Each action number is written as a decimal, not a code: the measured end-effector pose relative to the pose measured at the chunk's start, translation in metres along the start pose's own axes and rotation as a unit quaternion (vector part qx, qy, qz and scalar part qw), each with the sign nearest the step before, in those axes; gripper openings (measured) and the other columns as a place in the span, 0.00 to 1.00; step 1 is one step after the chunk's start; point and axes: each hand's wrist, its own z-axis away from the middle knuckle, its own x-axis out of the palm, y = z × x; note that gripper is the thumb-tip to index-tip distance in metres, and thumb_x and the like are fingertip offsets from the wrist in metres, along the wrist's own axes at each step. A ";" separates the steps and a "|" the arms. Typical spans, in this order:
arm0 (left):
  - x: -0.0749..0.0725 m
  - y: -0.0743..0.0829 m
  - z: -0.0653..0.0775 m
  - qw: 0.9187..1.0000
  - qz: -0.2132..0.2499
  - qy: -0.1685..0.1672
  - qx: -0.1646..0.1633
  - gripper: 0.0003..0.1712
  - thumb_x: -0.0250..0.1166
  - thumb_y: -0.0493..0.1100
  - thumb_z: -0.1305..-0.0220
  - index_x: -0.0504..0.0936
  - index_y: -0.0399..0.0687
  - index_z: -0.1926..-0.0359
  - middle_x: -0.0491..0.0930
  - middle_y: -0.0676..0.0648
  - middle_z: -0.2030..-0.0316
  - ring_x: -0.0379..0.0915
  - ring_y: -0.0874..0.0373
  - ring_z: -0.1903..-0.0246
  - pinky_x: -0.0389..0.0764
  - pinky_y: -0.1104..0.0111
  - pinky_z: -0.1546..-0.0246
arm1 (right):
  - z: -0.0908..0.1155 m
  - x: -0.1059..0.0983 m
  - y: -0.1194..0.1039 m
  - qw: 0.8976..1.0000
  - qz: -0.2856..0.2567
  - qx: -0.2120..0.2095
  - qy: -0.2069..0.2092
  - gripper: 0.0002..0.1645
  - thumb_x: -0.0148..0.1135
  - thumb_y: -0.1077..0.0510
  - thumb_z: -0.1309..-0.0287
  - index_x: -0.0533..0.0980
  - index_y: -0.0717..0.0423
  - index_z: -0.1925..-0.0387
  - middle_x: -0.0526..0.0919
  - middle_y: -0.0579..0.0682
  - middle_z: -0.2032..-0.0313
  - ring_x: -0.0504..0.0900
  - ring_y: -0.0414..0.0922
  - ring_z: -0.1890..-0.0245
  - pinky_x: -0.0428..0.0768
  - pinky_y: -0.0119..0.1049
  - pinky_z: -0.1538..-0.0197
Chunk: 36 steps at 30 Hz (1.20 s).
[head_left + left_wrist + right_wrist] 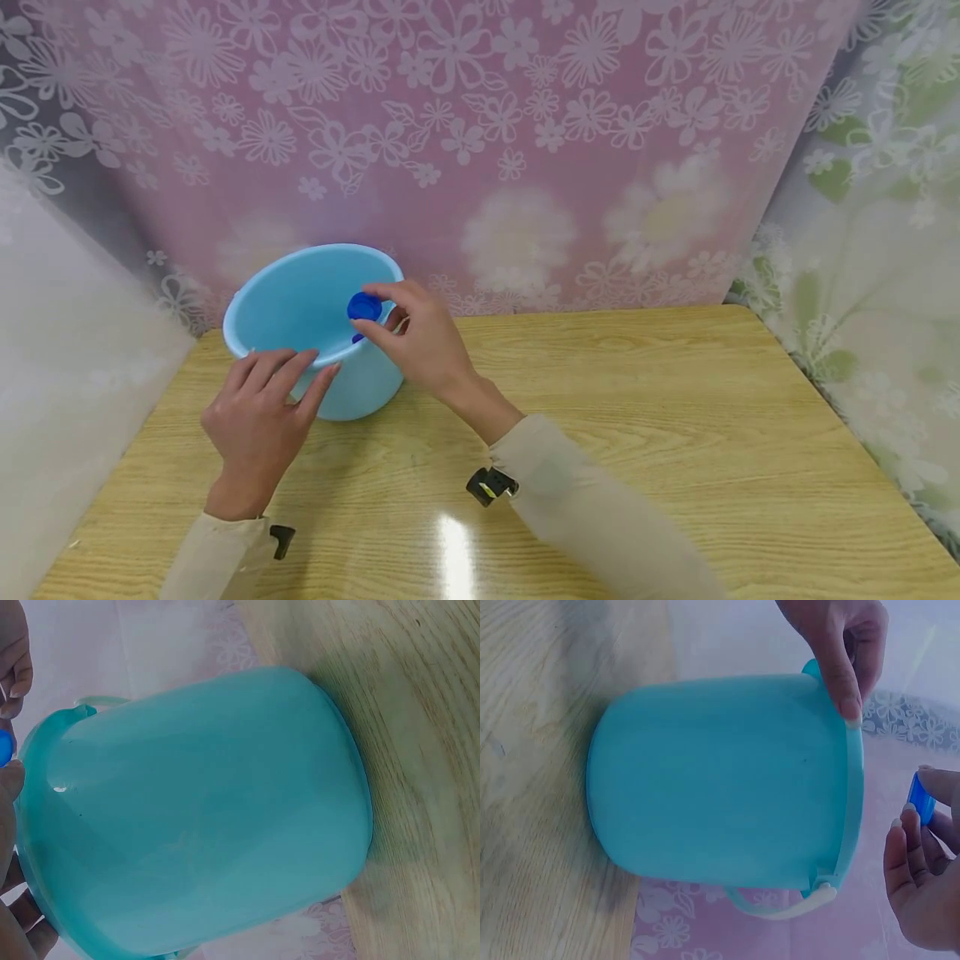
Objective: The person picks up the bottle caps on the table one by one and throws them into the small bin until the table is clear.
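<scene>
A light-blue plastic bucket (360, 390) stands upright at the table's left side, its mouth tipped into sight from above. My left hand (258, 412) grips its near rim, fingers over the edge and thumb on the outer wall, as the right wrist view also shows. Between thumb and fingertips, my right hand (427, 337) pinches a round dark-blue bottle cap (364, 306), held at the bucket's right rim with its hollow side facing up. A second bit of blue (357, 338) peeks out just beneath the cap, mostly hidden. Seen from the right wrist, the cap (920, 798) is above the rim.
A pale handle (787, 904) hangs at the bucket's side. The wood-grain table (615, 433) stretches to the right. Behind it hangs a pink flowered curtain (517, 167), with pale curtains at both sides. Dark straps (491, 486) circle the wrists.
</scene>
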 end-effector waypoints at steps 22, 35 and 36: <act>0.000 0.001 0.000 1.000 -0.002 -0.006 0.002 0.26 0.61 0.61 0.39 0.87 0.42 0.63 0.83 0.42 0.69 0.78 0.44 0.69 0.75 0.53 0.80 | 0.000 0.024 0.004 0.994 0.089 0.047 -0.044 0.25 0.64 0.49 0.41 0.76 0.52 0.43 0.77 0.46 0.51 0.73 0.35 0.71 0.72 0.24 0.69; 0.000 0.001 0.000 1.000 -0.005 -0.004 0.000 0.26 0.61 0.61 0.39 0.87 0.42 0.64 0.83 0.42 0.69 0.78 0.44 0.69 0.75 0.54 0.81 | -0.003 0.026 0.003 0.990 0.111 0.069 -0.047 0.26 0.64 0.46 0.42 0.76 0.50 0.44 0.78 0.46 0.48 0.74 0.36 0.65 0.72 0.26 0.66; 0.000 0.001 0.000 1.000 -0.004 -0.004 0.000 0.26 0.61 0.61 0.39 0.87 0.42 0.64 0.83 0.42 0.69 0.78 0.44 0.69 0.75 0.54 0.81 | -0.003 0.026 0.003 0.990 0.110 0.071 -0.048 0.26 0.64 0.46 0.42 0.76 0.50 0.44 0.78 0.46 0.48 0.74 0.36 0.64 0.72 0.26 0.66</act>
